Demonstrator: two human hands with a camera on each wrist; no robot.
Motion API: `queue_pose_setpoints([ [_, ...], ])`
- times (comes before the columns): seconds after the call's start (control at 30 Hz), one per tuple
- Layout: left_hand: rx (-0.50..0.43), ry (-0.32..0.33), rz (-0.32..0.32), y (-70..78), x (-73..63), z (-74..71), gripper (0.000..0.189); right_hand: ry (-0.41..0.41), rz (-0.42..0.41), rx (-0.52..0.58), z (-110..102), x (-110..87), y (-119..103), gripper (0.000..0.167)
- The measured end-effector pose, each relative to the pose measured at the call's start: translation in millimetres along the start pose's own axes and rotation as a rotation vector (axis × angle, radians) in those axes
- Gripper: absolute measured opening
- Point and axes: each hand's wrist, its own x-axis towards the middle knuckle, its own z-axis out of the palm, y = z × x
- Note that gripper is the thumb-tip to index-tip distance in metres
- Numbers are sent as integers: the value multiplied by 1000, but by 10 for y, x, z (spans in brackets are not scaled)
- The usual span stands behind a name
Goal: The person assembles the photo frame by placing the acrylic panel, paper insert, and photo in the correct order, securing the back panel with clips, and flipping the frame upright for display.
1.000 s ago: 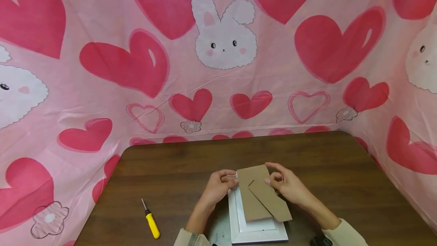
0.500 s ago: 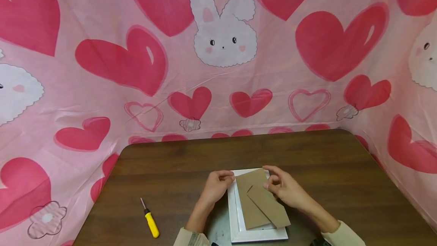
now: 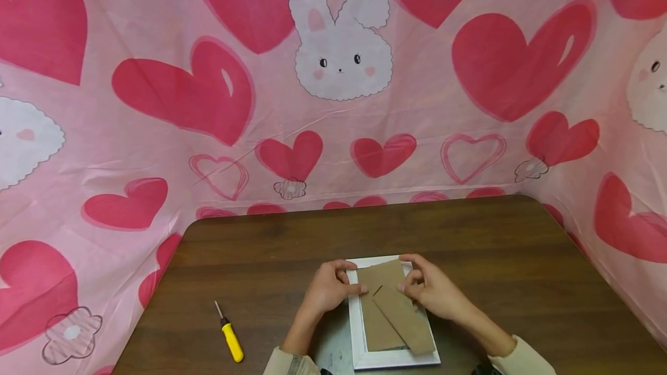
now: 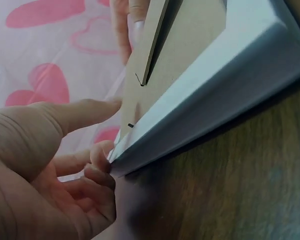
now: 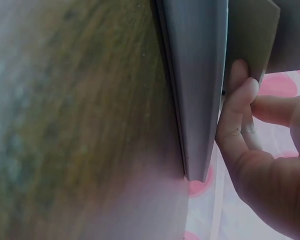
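A white picture frame (image 3: 388, 359) lies face down on the wooden table. Its brown backing board (image 3: 375, 323) sits within the frame's opening, the slanted easel leg (image 3: 409, 323) on top. My right hand (image 3: 436, 291) pinches the board's right side near the top; in the right wrist view, thumb and fingers (image 5: 240, 107) meet at the board's edge. My left hand (image 3: 328, 289) grips the frame's upper left corner with curled fingers, and its thumb (image 4: 90, 112) reaches onto the board. A small dark tab (image 4: 131, 125) shows beside the frame's inner edge in the left wrist view.
A yellow-handled screwdriver (image 3: 231, 337) lies to the left on the table (image 3: 281, 253). A pale grey flat sheet (image 3: 336, 352) shows just left of the frame. Pink heart-patterned cloth (image 3: 339, 120) hangs behind and along both sides.
The backing board has come down and leftward into the frame's opening, its upper edge lower than before. The left thumb has moved from the frame's corner onto the board. The right hand keeps its pinch.
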Motion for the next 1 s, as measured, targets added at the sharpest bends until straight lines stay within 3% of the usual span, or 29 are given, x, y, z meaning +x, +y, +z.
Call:
queue_pose_setpoints([
  [0.13,132,-12,7,22,-17,-4,56,8,43,8,26,-12,-18,69],
  [0.27,169,-42,22,27,-34,1,60,20,79,-11,40,-19,-21,61],
  [0.5,219,-37,40,28,-55,14,62,112,60,-245,41,4,-35,35],
  [0.67,216,-33,29,36,-63,25,63,190,62,-424,44,29,-74,25],
  [1.0,214,-26,32,13,-47,26,62,126,40,-438,20,83,-104,23],
])
